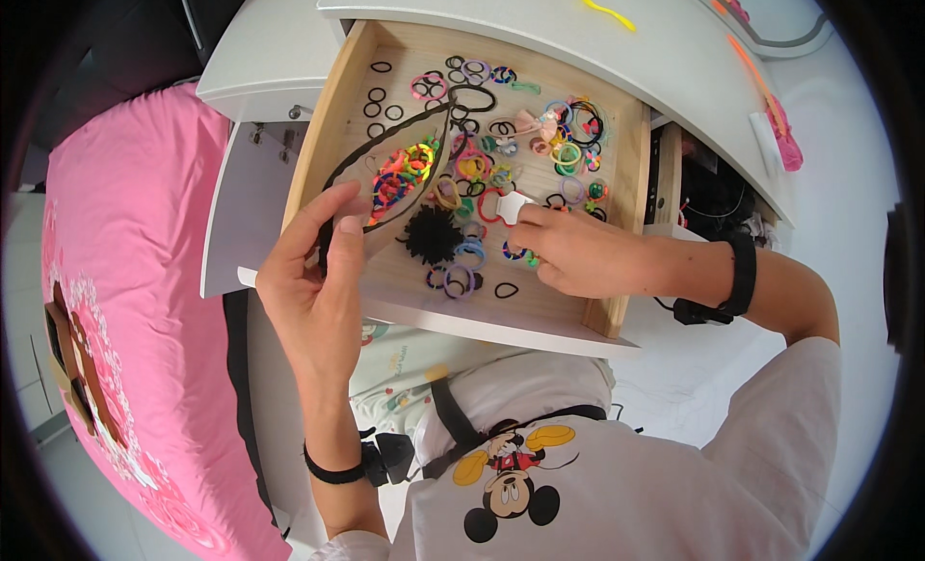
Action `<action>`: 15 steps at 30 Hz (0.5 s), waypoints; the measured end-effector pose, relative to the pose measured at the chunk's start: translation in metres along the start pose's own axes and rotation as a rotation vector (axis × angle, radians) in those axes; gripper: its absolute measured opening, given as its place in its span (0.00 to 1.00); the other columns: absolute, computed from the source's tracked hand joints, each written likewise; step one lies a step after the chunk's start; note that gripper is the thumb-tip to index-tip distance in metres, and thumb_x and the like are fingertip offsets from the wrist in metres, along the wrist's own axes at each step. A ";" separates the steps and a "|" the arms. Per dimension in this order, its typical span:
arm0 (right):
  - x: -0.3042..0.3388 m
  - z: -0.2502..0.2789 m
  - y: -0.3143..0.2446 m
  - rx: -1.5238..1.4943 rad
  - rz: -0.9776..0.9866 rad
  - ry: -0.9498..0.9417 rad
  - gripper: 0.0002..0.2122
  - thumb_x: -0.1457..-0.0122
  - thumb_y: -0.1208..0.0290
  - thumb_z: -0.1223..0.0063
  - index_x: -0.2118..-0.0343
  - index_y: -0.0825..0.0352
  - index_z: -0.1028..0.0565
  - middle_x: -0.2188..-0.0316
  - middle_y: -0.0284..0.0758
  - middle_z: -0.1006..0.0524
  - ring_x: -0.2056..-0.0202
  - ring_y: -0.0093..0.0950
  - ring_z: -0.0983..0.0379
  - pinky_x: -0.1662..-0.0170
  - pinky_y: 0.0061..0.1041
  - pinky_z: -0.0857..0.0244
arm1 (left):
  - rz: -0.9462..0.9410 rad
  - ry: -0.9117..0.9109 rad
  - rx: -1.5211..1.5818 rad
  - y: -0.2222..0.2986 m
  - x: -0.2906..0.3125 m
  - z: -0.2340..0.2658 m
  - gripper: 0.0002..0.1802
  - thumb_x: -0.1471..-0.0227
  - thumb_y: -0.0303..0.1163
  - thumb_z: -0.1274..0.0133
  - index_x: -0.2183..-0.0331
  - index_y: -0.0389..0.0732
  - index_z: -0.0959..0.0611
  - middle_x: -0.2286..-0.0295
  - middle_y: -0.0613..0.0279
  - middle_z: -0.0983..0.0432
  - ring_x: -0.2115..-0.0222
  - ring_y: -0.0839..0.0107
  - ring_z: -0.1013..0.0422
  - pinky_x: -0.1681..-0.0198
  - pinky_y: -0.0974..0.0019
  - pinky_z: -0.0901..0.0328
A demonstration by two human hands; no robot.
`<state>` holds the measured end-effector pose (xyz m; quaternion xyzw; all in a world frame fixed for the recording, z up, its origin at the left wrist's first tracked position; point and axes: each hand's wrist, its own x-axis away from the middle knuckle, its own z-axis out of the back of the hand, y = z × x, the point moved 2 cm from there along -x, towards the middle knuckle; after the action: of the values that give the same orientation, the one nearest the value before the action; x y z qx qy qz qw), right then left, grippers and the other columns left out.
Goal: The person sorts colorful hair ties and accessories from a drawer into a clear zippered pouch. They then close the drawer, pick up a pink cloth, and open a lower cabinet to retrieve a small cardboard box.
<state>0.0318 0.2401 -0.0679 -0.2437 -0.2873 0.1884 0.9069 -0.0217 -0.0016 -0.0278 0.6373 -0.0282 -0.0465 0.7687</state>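
Observation:
My left hand (313, 281) pinches the near edge of a see-through pouch (385, 148) with black trim and a black loop at its far end. Bright hair ties (395, 183) in orange, yellow, green and blue show inside it. The pouch is held over the left part of a wooden drawer (617, 243). Toward the drawer's right side, my right hand (573, 253) has its fingers closed on a small white card (512, 207). A red hair tie (488, 205) lies against the card; whether it is attached I cannot tell. Between my hands sits a fluffy black scrunchie (433, 235).
Many loose hair ties, black ones (394, 112) and coloured ones (567, 154), are scattered in the pulled-out drawer. On the white desktop (540, 26) lie a yellow strip (609, 12) and a pink item (785, 142). A bed with pink bedding (145, 224) stands left; a cabinet door (255, 214) hangs open.

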 end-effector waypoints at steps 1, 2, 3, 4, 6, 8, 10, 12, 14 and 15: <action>-0.001 0.000 -0.001 -0.008 -0.012 -0.009 0.16 0.51 0.84 0.54 0.56 0.71 0.32 0.59 0.48 0.34 0.64 0.49 0.27 0.62 0.43 0.32 | 0.001 -0.004 -0.005 0.000 0.000 0.000 0.13 0.43 0.29 0.47 0.57 0.34 0.19 0.68 0.67 0.21 0.76 0.89 0.37 0.74 0.82 0.43; -0.002 0.000 -0.001 0.001 -0.018 -0.011 0.16 0.51 0.84 0.53 0.56 0.71 0.33 0.58 0.48 0.34 0.65 0.49 0.27 0.62 0.43 0.32 | 0.003 -0.008 -0.010 0.001 0.000 0.001 0.13 0.43 0.28 0.47 0.57 0.34 0.19 0.68 0.67 0.21 0.76 0.89 0.37 0.75 0.82 0.43; -0.004 -0.001 0.000 0.012 -0.025 -0.011 0.17 0.51 0.84 0.53 0.56 0.71 0.33 0.57 0.48 0.35 0.65 0.48 0.26 0.63 0.43 0.32 | 0.001 -0.014 -0.014 0.002 0.000 0.001 0.13 0.43 0.28 0.47 0.57 0.34 0.19 0.68 0.67 0.21 0.77 0.89 0.38 0.75 0.82 0.43; -0.005 0.000 0.000 0.023 -0.033 -0.010 0.17 0.52 0.84 0.53 0.56 0.70 0.34 0.57 0.48 0.35 0.66 0.48 0.26 0.63 0.43 0.32 | 0.008 -0.007 -0.025 0.002 0.000 0.000 0.12 0.43 0.28 0.47 0.57 0.34 0.19 0.68 0.68 0.21 0.77 0.89 0.38 0.75 0.82 0.44; -0.011 0.000 -0.006 0.073 -0.033 -0.061 0.18 0.52 0.83 0.51 0.56 0.70 0.34 0.56 0.48 0.36 0.67 0.47 0.26 0.64 0.43 0.31 | 0.021 0.009 -0.044 0.002 0.001 0.000 0.12 0.43 0.27 0.48 0.58 0.34 0.19 0.68 0.68 0.21 0.77 0.89 0.39 0.75 0.82 0.44; -0.015 0.004 -0.011 0.115 -0.015 -0.075 0.18 0.51 0.82 0.49 0.56 0.69 0.34 0.55 0.47 0.36 0.67 0.47 0.26 0.64 0.42 0.30 | 0.024 0.011 -0.035 0.003 0.001 0.000 0.12 0.43 0.27 0.48 0.58 0.34 0.18 0.68 0.68 0.21 0.77 0.89 0.39 0.76 0.82 0.44; -0.017 0.005 -0.016 0.137 0.028 -0.050 0.17 0.51 0.80 0.47 0.56 0.69 0.33 0.54 0.47 0.36 0.67 0.46 0.25 0.65 0.41 0.29 | 0.016 0.012 -0.030 0.003 0.001 0.002 0.12 0.43 0.27 0.48 0.58 0.34 0.18 0.68 0.68 0.21 0.77 0.89 0.39 0.76 0.82 0.45; -0.021 -0.001 -0.012 0.211 0.079 -0.037 0.15 0.50 0.79 0.47 0.58 0.70 0.32 0.54 0.47 0.36 0.67 0.45 0.25 0.65 0.40 0.28 | -0.003 0.014 -0.024 0.001 0.002 0.002 0.12 0.43 0.27 0.48 0.58 0.34 0.18 0.68 0.68 0.21 0.77 0.89 0.39 0.76 0.82 0.45; -0.025 -0.008 -0.006 0.250 0.116 0.001 0.13 0.50 0.78 0.47 0.60 0.71 0.31 0.54 0.46 0.35 0.67 0.45 0.25 0.65 0.40 0.28 | -0.007 0.012 -0.029 0.002 0.002 0.003 0.12 0.43 0.27 0.48 0.58 0.34 0.18 0.68 0.69 0.21 0.77 0.89 0.39 0.76 0.82 0.45; -0.025 -0.009 -0.003 0.253 0.130 0.032 0.12 0.50 0.78 0.48 0.61 0.71 0.31 0.56 0.46 0.34 0.67 0.45 0.25 0.65 0.41 0.28 | -0.008 0.013 -0.032 0.002 0.002 0.003 0.12 0.43 0.27 0.48 0.58 0.34 0.18 0.68 0.69 0.21 0.78 0.89 0.39 0.76 0.82 0.45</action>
<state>0.0187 0.2226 -0.0842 -0.1483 -0.2304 0.2776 0.9208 -0.0198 -0.0045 -0.0248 0.6252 -0.0198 -0.0457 0.7789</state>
